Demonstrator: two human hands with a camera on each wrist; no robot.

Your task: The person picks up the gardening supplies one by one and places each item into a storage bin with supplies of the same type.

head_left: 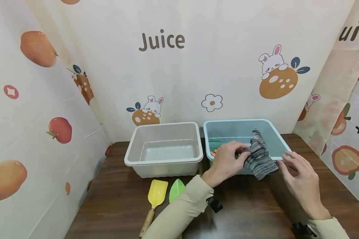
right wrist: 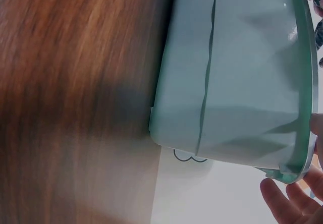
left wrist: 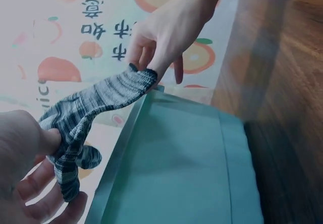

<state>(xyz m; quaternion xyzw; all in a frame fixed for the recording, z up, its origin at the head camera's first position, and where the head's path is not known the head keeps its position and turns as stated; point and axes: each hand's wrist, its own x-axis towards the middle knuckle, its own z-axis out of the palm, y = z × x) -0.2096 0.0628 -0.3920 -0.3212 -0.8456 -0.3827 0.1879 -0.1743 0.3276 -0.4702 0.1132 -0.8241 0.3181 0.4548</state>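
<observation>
One glove [head_left: 259,158] in left fingers [head_left: 238,145] seems cropped only in right wrist view.

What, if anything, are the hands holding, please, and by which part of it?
The left hand pinches the grey knitted glove at its fingered end; whether the right hand, close to the cuff, also grips it cannot be told.

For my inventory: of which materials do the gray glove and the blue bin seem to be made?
Gray glove: apparently matte knitted yarn, from its mottled, limp fabric; fibre unclear. Blue bin: probably smooth, semi-glossy plastic, from its rounded corners and highlights.
</observation>
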